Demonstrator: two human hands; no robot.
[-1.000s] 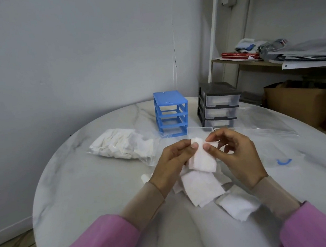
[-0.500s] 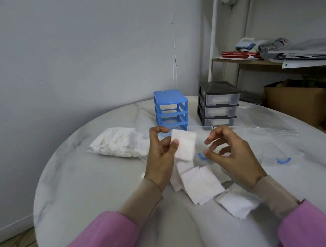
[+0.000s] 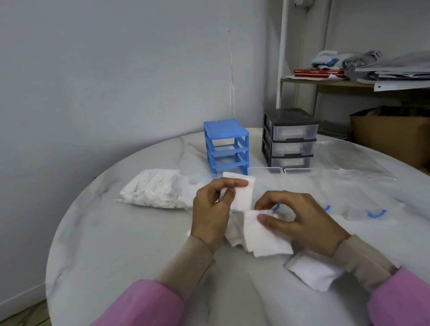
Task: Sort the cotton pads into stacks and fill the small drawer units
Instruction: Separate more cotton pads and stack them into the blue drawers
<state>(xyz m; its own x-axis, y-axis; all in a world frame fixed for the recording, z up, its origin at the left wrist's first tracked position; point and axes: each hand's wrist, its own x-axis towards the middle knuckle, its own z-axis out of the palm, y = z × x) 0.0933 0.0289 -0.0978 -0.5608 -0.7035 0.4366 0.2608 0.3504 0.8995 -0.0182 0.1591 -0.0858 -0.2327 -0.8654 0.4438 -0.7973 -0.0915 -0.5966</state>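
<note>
Above the table (image 3: 127, 250), left hand (image 3: 210, 210) pinching a cotton pad (image 3: 242, 194), right hand (image 3: 296, 218) seemingly pinching another pad (image 3: 263, 239).

A plain home storeroom or back office is showing here: a round marble desk (image 3: 127, 250) is sitting by a cluttered shelf (image 3: 332, 87) and cardboard box (image 3: 395, 135) far right.

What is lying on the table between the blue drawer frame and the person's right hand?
In the head view, a clear plastic drawer lies just before the blue drawer frame; nearer the right hand is the cotton pad held up by the left hand.
</note>
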